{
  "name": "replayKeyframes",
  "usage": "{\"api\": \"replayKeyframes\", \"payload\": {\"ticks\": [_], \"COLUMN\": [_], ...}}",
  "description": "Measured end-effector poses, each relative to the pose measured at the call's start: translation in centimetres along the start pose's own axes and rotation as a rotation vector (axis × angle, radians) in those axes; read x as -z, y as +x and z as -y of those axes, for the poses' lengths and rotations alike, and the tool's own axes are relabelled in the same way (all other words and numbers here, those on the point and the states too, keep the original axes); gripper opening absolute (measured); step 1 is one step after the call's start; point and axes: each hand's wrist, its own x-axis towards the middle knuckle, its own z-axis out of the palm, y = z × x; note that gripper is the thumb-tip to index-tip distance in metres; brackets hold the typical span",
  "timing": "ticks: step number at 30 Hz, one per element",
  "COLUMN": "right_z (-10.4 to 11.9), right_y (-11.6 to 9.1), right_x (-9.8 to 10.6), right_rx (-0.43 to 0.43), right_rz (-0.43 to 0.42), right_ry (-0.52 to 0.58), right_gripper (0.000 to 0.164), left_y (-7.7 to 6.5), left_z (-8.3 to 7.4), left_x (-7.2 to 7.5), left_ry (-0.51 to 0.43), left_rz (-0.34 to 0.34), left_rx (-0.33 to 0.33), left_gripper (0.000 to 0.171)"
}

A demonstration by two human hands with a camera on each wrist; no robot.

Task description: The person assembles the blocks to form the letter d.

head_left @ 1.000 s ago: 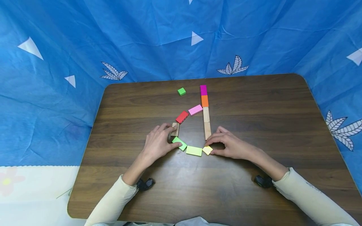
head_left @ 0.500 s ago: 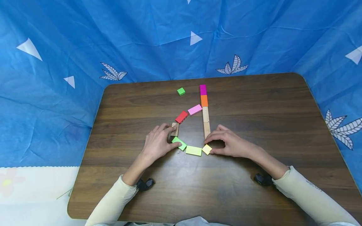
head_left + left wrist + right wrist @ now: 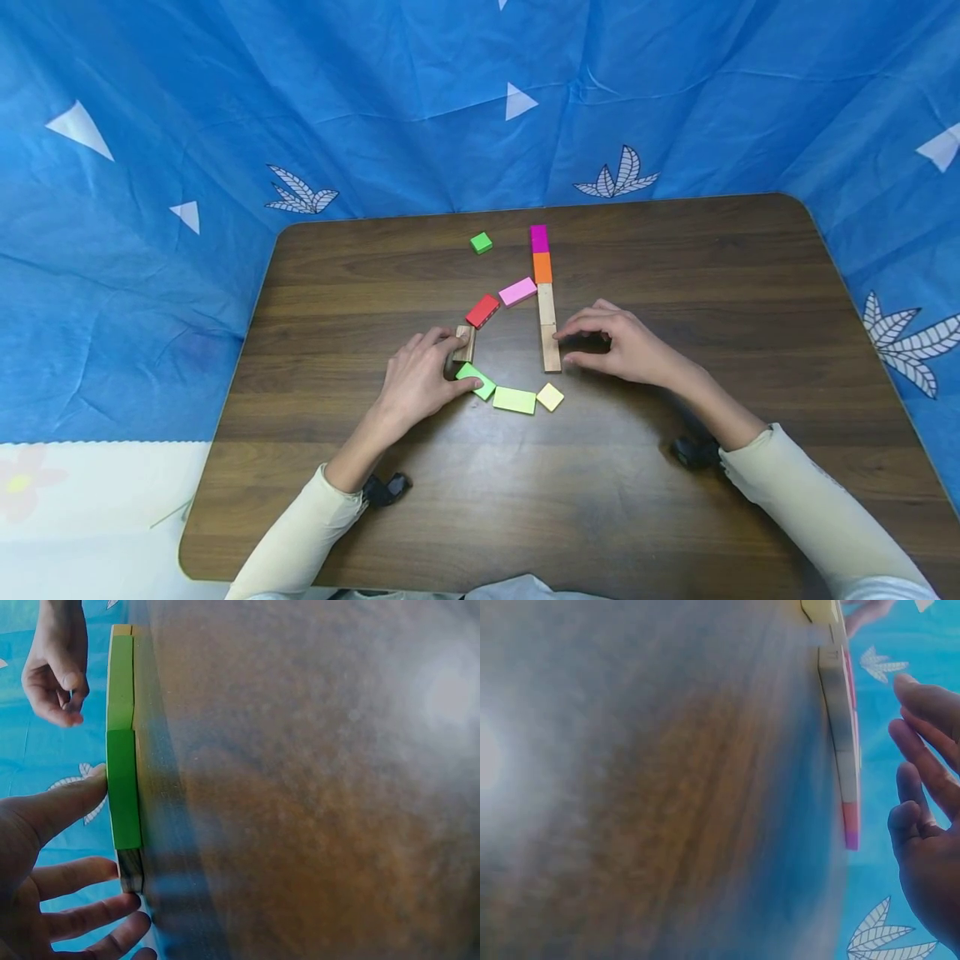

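Observation:
My left hand (image 3: 423,375) lies at the left side of a curved row of blocks. Its thumb rests on a green block (image 3: 470,376), and a forefinger touches a striped wooden block (image 3: 467,342). A light green block (image 3: 514,400) and a yellow block (image 3: 551,397) continue the curve to the right. My right hand (image 3: 622,343) hovers just right of a straight row, near the lower plain wooden block (image 3: 551,348), with a gap between thumb and fingers and nothing held. In the right wrist view, its fingers are loosely bent.
Above the plain wooden block (image 3: 546,303), the straight row has an orange block (image 3: 542,267) and a magenta block (image 3: 539,238). Red (image 3: 482,311) and pink (image 3: 518,292) blocks form the upper curve. A small green block (image 3: 482,242) lies apart near the table's (image 3: 712,275) back edge.
My right hand has let go of the yellow block and moved up, beside the lower plain wooden block. The yellow block stays at the curve's end. My left hand keeps its place.

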Motion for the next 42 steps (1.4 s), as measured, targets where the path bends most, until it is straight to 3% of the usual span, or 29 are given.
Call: {"api": "replayKeyframes", "payload": {"ticks": [9,18,25,34,42], "right_z": [-0.9,-1.9,-1.9,-1.8,-2.2], "right_y": [2.2,6.6,11.2,17.2,20.9], "right_x": [-0.1,-0.2,0.2,-0.2,-0.7], "right_rx": [-0.024,0.029,0.006,-0.025,-0.103], "right_rz": [-0.054,-0.147,-0.145,-0.058,0.009], "right_ry": [0.044,0.196,0.123,0.017,-0.116], "right_gripper": [0.034,0.029,0.029,0.037,0.049], "left_y": [0.0,0.0,0.0,-0.1,-0.1], "left_z": [0.0,0.1,0.1,0.3,0.3], "left_x": [0.0,0.0,0.0,0.0,0.0], "left_ry": [-0.006,-0.005,0.005,-0.002,-0.01], "left_rz": [-0.004,0.005,0.007,0.006,-0.007], "left_rx": [-0.003,0.006,0.001,0.001,-0.007], "left_gripper": [0.075,0.076,0.076,0.076,0.075]}}
